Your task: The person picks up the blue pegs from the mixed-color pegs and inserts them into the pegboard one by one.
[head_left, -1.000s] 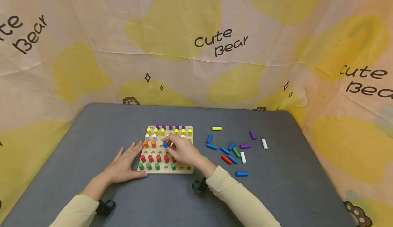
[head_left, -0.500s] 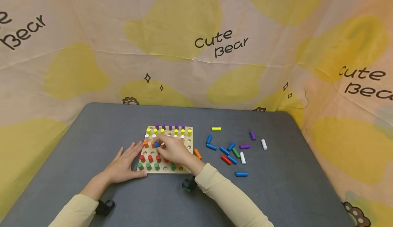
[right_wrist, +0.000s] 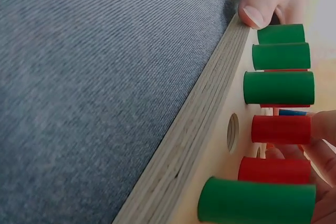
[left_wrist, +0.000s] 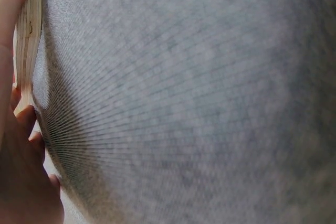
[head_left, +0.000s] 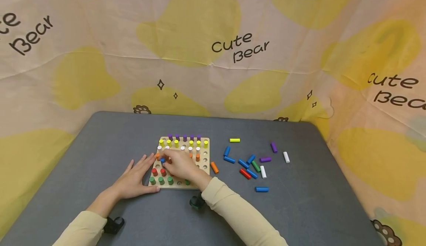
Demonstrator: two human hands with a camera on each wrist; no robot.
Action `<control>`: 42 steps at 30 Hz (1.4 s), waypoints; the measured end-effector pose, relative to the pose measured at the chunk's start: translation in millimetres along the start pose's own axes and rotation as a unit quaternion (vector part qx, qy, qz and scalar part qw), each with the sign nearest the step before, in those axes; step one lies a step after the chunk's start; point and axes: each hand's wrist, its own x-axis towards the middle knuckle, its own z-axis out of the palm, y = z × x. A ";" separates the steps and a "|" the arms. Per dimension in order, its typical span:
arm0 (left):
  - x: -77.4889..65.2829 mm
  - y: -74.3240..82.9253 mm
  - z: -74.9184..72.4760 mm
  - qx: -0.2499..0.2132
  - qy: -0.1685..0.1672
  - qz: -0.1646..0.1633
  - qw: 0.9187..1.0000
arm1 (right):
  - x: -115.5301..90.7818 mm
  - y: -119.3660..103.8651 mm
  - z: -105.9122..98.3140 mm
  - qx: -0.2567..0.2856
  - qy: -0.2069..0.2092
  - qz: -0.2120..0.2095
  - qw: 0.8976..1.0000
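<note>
A pale wooden pegboard point(head_left: 208, 156) carries rows of purple, yellow, white, orange, red and green pegs standing in holes. My right hand point(head_left: 181, 164) pinches a blue peg point(head_left: 162, 160) low over the board's left part, between the orange and red rows. Only a sliver of that blue peg point(right_wrist: 293, 112) shows in the right wrist view, behind red pegs. My left hand point(head_left: 133, 179) rests along the board's left side, fingers extended, the thumb at the near left corner. The left wrist view shows its fingers against the plywood edge point(left_wrist: 29, 30). My right hand hides part of the middle rows.
Loose pegs lie on the grey table point(head_left: 299, 209) right of the board: several blue pegs point(head_left: 262, 189), an orange peg point(head_left: 214, 167), a yellow peg point(head_left: 234, 140), a red peg point(head_left: 245, 173), a green peg point(head_left: 255, 166), two purple and two white. A patterned cloth point(head_left: 186, 24) hangs behind.
My right hand has moved left across the board with the blue peg, now lower beside the orange row. The loose orange peg at the board's right has come into sight. The left hand stays put.
</note>
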 end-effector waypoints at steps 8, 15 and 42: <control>-0.1 1.1 -1.1 0.002 0.005 0.005 1.000 | 7.6 -3.9 5.4 -0.026 -0.003 0.003 1.000; -0.8 0.9 -2.2 0.004 0.004 0.008 1.000 | 12.2 -6.7 8.9 -0.035 -0.002 0.003 0.999; -1.5 3.1 -4.0 -0.004 0.001 0.006 1.000 | 15.6 -9.8 9.5 -0.062 -0.001 0.000 0.998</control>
